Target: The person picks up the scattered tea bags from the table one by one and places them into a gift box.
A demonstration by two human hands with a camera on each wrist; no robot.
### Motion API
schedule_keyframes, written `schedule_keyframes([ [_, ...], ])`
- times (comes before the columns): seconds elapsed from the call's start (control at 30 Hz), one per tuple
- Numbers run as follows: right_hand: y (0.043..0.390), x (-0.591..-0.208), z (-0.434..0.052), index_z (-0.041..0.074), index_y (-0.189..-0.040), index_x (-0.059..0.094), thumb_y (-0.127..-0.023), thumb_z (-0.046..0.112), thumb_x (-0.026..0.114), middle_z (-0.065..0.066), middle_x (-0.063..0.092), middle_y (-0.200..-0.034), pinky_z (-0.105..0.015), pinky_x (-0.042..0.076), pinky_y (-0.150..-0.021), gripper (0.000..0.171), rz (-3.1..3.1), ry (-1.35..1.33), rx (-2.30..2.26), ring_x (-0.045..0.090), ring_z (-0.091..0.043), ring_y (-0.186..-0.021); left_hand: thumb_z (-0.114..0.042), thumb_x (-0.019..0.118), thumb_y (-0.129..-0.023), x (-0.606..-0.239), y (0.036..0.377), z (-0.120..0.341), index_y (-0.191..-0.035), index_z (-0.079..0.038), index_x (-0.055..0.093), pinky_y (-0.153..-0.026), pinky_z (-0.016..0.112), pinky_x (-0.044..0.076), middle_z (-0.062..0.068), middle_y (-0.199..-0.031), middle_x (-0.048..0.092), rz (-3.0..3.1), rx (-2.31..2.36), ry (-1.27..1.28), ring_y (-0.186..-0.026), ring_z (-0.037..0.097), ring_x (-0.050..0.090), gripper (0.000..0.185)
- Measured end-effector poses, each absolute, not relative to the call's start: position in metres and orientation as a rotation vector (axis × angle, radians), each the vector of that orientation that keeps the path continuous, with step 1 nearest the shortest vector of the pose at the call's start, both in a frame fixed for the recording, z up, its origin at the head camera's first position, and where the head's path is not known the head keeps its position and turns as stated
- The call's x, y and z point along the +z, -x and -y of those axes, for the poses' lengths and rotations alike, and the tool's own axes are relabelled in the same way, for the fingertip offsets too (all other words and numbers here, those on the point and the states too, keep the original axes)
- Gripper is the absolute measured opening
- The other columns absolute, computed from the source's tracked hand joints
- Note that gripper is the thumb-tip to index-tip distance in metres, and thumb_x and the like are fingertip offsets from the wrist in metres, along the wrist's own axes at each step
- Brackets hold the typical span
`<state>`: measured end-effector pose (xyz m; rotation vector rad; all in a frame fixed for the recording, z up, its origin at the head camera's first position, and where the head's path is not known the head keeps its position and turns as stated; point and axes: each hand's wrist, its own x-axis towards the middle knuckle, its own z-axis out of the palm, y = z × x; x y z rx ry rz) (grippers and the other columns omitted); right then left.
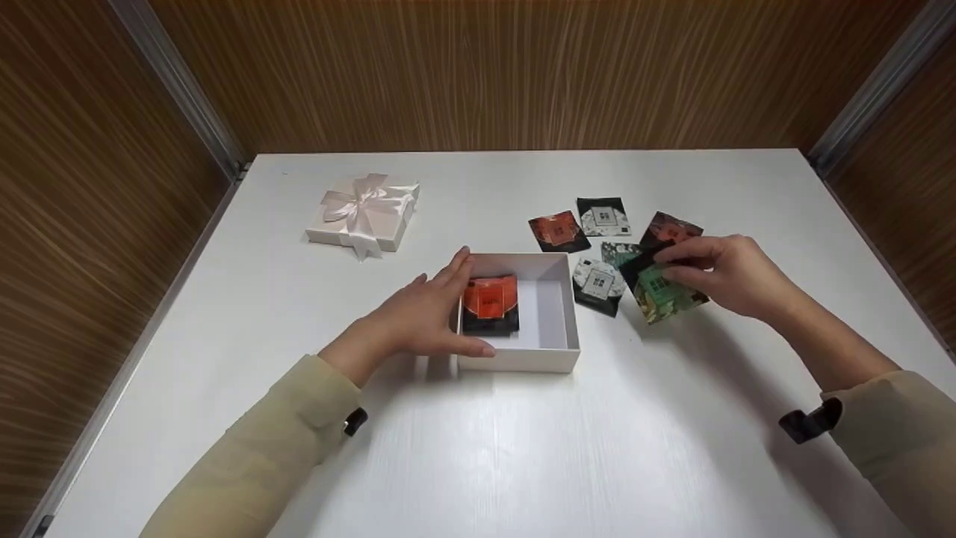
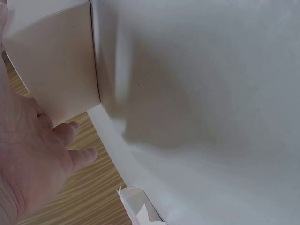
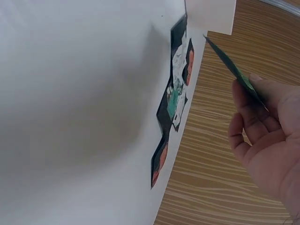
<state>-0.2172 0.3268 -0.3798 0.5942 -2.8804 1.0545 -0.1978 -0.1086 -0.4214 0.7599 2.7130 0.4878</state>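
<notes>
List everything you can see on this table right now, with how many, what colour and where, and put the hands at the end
Open box: one, white, table centre.
Orange packet: one, orange and black, inside the open box, left part.
Green packet: one, green and black, lifted in the right hand.
Loose packets: five, on the table right of the box; two red-orange, two black with white labels, one green partly hidden.
Lid with bow: one, pale pink, far left of table.
Table: one, white.
Left hand: one, fingers straight against the box's left wall.
Right hand: one, pinches the green packet.
</notes>
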Motion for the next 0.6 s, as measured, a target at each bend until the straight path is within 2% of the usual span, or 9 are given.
schedule_keyframes([
  [0.2, 0.222, -0.375, -0.319, 0.005, -0.119, 0.082, -0.097, 0.007, 0.078, -0.02, 0.075, -0.119, -0.011, 0.051, -0.064, 0.023, 2.794, -0.532, 1.168, 0.065, 0.005, -0.084, -0.099, 0.06, -0.07, -0.422, 0.199, 0.108, -0.172, -0.015, -0.004, -0.129, 0.054, 0.017, -0.004, -0.177, -0.012, -2.715, 0.497, -0.756, -0.157, 0.026, 0.032, 0.146],
  [0.37, 0.225, -0.373, -0.308, 0.004, -0.122, 0.08, -0.097, 0.007, 0.078, -0.017, 0.076, -0.118, -0.011, 0.05, -0.065, 0.025, 2.741, -0.524, 1.206, 0.064, 0.003, -0.082, -0.1, 0.06, -0.07, -0.422, 0.199, 0.108, -0.172, -0.016, -0.005, -0.129, 0.054, 0.017, -0.004, -0.178, -0.011, -2.715, 0.494, -0.749, -0.158, 0.025, 0.03, 0.147],
  [0.6, 0.227, -0.368, -0.29, 0.002, -0.128, 0.077, -0.098, 0.006, 0.077, -0.018, 0.073, -0.124, -0.01, 0.053, -0.07, 0.03, 2.701, -0.545, 1.309, 0.067, 0.002, -0.086, -0.099, 0.059, -0.071, -0.421, 0.199, 0.108, -0.171, -0.014, -0.004, -0.129, 0.055, 0.017, -0.005, -0.177, -0.012, -2.712, 0.487, -0.759, -0.155, 0.029, 0.037, 0.146],
])
